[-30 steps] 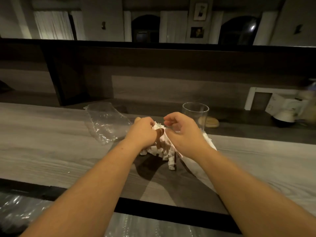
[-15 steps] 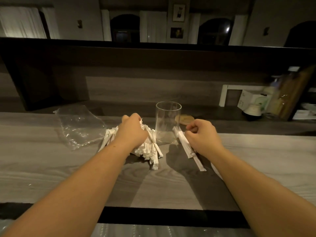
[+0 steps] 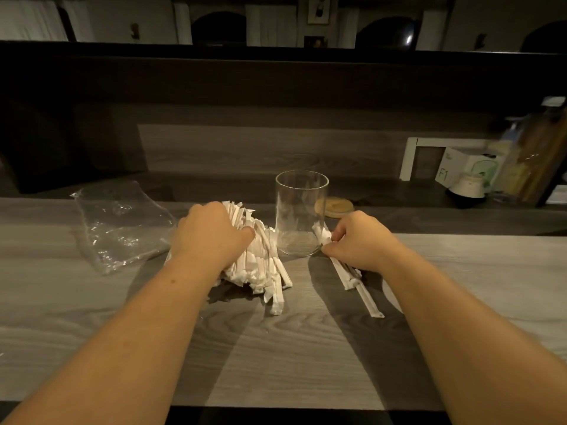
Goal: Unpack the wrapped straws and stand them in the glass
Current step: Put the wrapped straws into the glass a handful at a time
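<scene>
One glass (image 3: 302, 213), one plastic bag (image 3: 119, 223), one lid (image 3: 337, 206), two hands.

Matt paper-wrapped straws (image 3: 260, 262), clear glossy glass (image 3: 302, 216), grained wood counter (image 3: 276, 357)
</scene>
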Demonstrator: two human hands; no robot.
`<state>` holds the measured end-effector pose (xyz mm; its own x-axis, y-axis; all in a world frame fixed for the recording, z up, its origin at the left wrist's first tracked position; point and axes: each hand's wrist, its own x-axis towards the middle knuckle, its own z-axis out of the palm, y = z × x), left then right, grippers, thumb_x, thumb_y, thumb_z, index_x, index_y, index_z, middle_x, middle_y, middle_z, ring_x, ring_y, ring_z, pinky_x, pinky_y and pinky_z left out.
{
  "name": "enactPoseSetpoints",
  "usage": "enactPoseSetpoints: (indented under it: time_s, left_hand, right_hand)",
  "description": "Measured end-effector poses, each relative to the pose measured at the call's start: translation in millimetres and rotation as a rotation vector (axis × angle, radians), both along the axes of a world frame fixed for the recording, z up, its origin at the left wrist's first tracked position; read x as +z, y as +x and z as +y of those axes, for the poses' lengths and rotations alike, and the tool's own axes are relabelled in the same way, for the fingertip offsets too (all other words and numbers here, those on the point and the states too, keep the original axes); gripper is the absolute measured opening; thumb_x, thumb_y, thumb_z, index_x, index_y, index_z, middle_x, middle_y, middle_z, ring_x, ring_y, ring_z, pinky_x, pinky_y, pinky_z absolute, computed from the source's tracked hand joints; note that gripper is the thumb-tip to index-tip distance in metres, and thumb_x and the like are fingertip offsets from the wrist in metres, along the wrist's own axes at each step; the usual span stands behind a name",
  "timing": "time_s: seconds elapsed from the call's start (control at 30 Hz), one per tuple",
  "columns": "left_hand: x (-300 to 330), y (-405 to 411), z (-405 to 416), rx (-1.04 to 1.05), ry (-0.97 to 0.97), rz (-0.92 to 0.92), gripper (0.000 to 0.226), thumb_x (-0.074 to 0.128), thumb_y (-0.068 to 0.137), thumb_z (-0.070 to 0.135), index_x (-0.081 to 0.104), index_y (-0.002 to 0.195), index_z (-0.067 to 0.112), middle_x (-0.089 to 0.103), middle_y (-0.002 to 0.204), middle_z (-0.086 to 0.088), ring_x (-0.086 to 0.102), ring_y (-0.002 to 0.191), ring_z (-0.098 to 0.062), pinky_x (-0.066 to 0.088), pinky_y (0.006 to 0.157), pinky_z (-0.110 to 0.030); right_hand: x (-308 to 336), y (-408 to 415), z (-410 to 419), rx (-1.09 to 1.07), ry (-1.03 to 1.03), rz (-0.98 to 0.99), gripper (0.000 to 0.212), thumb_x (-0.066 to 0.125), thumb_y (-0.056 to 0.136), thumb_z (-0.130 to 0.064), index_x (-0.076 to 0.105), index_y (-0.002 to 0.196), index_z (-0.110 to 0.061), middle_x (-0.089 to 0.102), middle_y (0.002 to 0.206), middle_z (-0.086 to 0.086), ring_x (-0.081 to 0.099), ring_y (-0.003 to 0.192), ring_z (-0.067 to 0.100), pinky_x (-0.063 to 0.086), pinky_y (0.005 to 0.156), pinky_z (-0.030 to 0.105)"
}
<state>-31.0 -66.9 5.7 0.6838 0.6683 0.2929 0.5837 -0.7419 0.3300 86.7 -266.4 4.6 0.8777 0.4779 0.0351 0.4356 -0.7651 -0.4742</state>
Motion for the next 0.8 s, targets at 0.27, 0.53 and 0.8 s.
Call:
enactPoseSetpoints:
  time_s: [0.27,0.53,0.8]
  left_hand:
    - [0,-4,-8,-0.091,-0.014,-0.178,0.009,0.068,0.086,0.021,0.073,0.091,0.016,0.070,0.086,-0.001,0.064,0.079,-0.022,0.055,0.070,-0.036]
    - [-1,-3,-8,-0.141,-0.161,-0.382,0.013,0.072,0.086,0.016,0.066,0.092,0.025,0.062,0.082,0.011,0.059,0.074,-0.007,0.051,0.067,-0.030]
    - [1,-1,-7,-0.170,-0.401,-0.556,0.019,0.075,0.085,0.010,0.068,0.099,0.021,0.065,0.088,0.008,0.062,0.080,-0.006,0.050,0.065,-0.021]
  right_hand:
    - [1,-2,-1,-0.023,0.026,0.009,0.017,0.073,0.085,-0.020,0.077,0.090,-0.004,0.075,0.085,0.015,0.071,0.081,0.028,0.061,0.075,0.042]
    - [-3,-8,6,-0.141,-0.011,-0.005,0.008,0.068,0.088,-0.012,0.065,0.083,-0.007,0.060,0.072,0.008,0.059,0.067,0.022,0.038,0.050,0.029]
    - [3,-10,1,-0.187,0.079,0.064,0.009,0.061,0.092,-0.010,0.062,0.084,-0.004,0.052,0.068,0.006,0.050,0.062,0.019,0.037,0.051,0.029]
